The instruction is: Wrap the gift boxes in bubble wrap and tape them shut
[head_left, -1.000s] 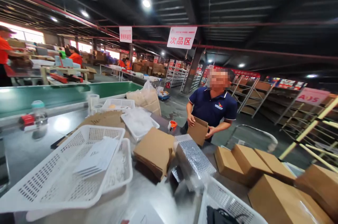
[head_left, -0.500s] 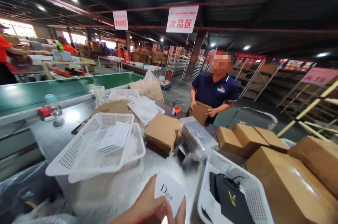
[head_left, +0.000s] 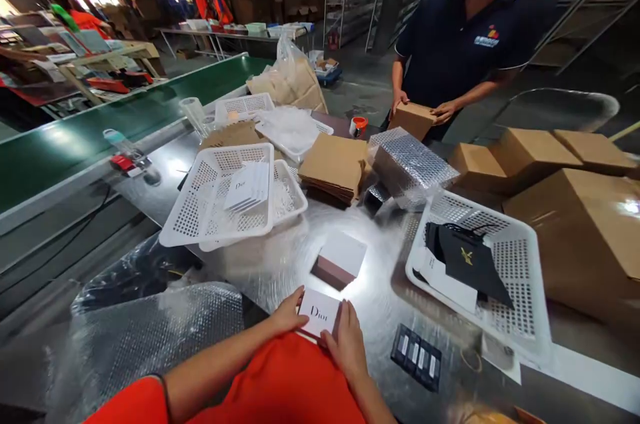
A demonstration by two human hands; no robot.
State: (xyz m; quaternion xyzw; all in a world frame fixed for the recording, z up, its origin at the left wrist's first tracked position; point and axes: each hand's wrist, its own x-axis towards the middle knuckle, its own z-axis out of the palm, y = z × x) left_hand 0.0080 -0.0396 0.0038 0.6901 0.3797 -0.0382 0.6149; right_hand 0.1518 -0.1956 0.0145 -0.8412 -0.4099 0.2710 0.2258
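Observation:
A small white box (head_left: 320,312) printed "Dior" sits between my two hands, close to my orange shirt. My left hand (head_left: 289,314) grips its left edge, thumb on the near corner. Along the right edge, my right hand (head_left: 350,343) closes on it with the thumb at the near side. Just beyond lies another white-topped box (head_left: 345,252) with dark sides, on the shiny metal table (head_left: 273,271). Several white "Dior" cards or envelopes (head_left: 248,185) rest in a white perforated basket (head_left: 220,156) at the left.
A right-hand basket (head_left: 525,264) holds a black bag (head_left: 475,261). Flat cardboard (head_left: 334,164) is stacked beside a bubble-wrapped box (head_left: 407,161). Brown cartons (head_left: 570,231) stand at right. Across the table, a person (head_left: 465,51) holds a cardboard box (head_left: 413,119). A tape dispenser (head_left: 127,157) lies left.
My view has tilted down, showing more of the table and my shirt. Both hands now hold the Dior box by opposite sides, and the white-topped box beyond it has come into view.

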